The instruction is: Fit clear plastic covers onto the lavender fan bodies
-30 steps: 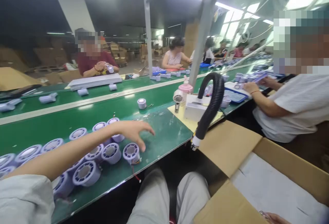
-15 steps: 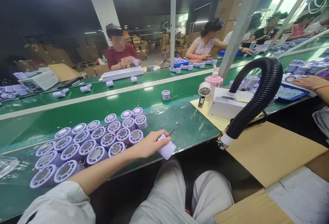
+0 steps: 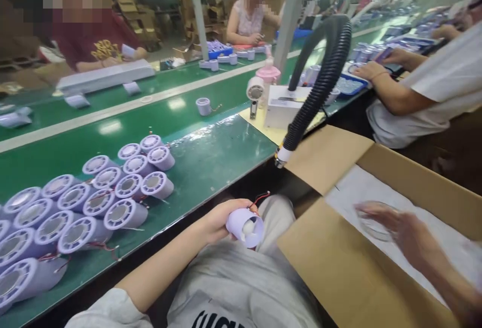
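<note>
1. Since the earlier frame, the left hand (image 3: 220, 217) has brought a purple cup (image 3: 238, 223) from the front edge of the bench (image 3: 214, 159) to above the lap (image 3: 278, 220), and the right hand (image 3: 412, 235) has come into view.
2. The left fingers are clamped around the cup; its open end shows something white inside, and thin wires (image 3: 260, 198) stick up from it.
3. The right hand is blurred, over the cardboard box (image 3: 331, 272), its fingers at a clear round piece (image 3: 371, 228); I cannot tell whether they grip it.
4. White sheeting (image 3: 348, 190) lies in the box.
5. More purple cups (image 3: 126, 186) stand in rows towards the bench's left end.
6. Past the bench's back edge, a single cup (image 3: 204, 107) stands on the green belt (image 3: 161, 122).
7. A black hose (image 3: 327, 62) arches from a white case (image 3: 282, 114), its tip hanging by the front edge.
</note>
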`<action>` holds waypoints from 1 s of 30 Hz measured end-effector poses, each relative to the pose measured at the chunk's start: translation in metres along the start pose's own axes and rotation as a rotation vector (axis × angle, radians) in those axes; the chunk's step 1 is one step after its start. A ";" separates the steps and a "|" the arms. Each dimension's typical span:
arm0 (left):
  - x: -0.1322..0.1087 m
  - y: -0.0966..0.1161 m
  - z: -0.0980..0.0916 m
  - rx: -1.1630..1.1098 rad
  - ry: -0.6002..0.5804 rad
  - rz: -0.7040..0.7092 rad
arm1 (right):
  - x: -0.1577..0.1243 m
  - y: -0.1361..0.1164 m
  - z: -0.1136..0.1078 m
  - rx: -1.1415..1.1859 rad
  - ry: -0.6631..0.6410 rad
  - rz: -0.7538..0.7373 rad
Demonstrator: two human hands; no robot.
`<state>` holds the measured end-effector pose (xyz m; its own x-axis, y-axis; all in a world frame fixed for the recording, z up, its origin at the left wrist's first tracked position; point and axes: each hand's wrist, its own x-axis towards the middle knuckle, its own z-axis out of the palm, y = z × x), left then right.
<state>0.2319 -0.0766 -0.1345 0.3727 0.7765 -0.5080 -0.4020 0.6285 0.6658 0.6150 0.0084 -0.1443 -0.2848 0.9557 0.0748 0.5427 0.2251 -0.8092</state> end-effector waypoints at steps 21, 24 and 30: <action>-0.006 -0.007 0.020 1.162 -0.025 0.290 | -0.001 -0.099 0.135 -0.222 -0.592 -0.305; -0.011 -0.007 0.021 1.341 0.103 0.392 | -0.002 -0.096 0.141 -0.187 -0.533 -0.281; -0.011 -0.011 0.019 1.266 0.169 0.521 | -0.006 -0.093 0.150 -0.078 -0.454 -0.286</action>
<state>0.2479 -0.0925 -0.1257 0.2736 0.9607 -0.0476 0.5990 -0.1315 0.7899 0.4475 -0.0467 -0.1566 -0.7328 0.6803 0.0121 0.4461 0.4938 -0.7464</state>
